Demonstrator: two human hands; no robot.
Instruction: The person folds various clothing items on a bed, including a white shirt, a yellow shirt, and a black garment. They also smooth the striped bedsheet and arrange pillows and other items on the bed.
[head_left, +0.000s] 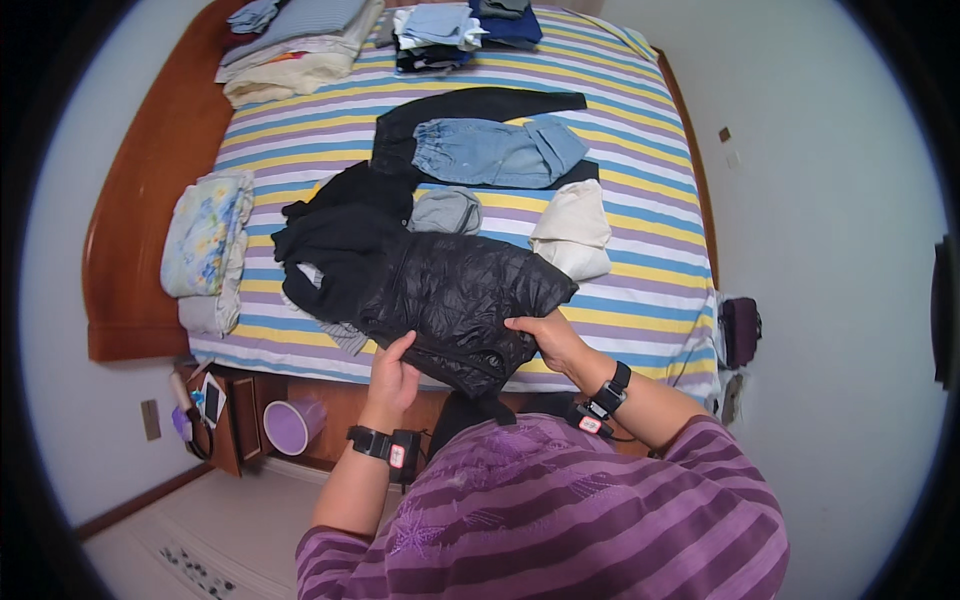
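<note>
A black quilted garment (465, 285) with a shiny surface lies across the near part of the bed, its lower edge raised between my hands. My left hand (395, 375) grips its lower left edge, thumb on top. At its right side my right hand (546, 337) pinches the fabric, the fingers partly hidden beneath. Black knit cloth (337, 247) adjoins the quilted part on the left, over a grey striped piece (346, 336). Beyond lie a folded grey cloth (448, 211), folded light-blue jeans (495, 152) on black trousers (480, 100), and a cream folded cloth (574, 229).
Folded bedding (300, 37) and stacked clothes (439, 34) stand at the bed's far side. A floral folded cloth (202, 240) lies by the wooden headboard (142, 202). Below the bed's near edge are a purple bin (291, 427) and a nightstand (244, 412) holding a phone (214, 403).
</note>
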